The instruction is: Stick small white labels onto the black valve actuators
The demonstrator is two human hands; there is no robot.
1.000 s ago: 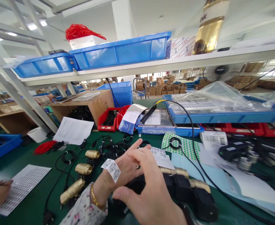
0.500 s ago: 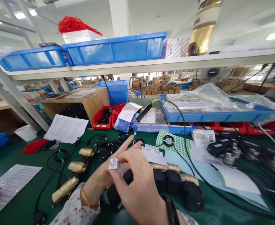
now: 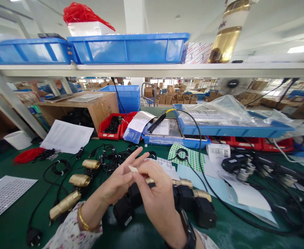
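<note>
In front of me, my right hand (image 3: 155,188) pinches a small white label (image 3: 133,169) between thumb and fingers; its printed side cannot be made out now. Close against it is my left hand (image 3: 121,178), palm turned up and fingers stretched out. The left thumb lies by the label's edge; whether it touches cannot be told. Below and behind the hands lie valves with black boxy actuators (image 3: 202,212) and brass bodies, partly hidden by my hands. More brass valves (image 3: 65,205) lie left of my left wrist.
Coiled black cables (image 3: 118,159) spread behind the hands. A sheet of small labels (image 3: 8,197) is at left. A green-dotted sticker sheet (image 3: 190,157) lies right of centre. A black cable (image 3: 200,138) arches across the right side. Red bins (image 3: 110,126) and blue trays (image 3: 235,129) line the back.
The small white label has turned from showing its printed face to a thin, tilted pale side. The left thumb has come up beside it. The other person's hand at far left has left the view.
</note>
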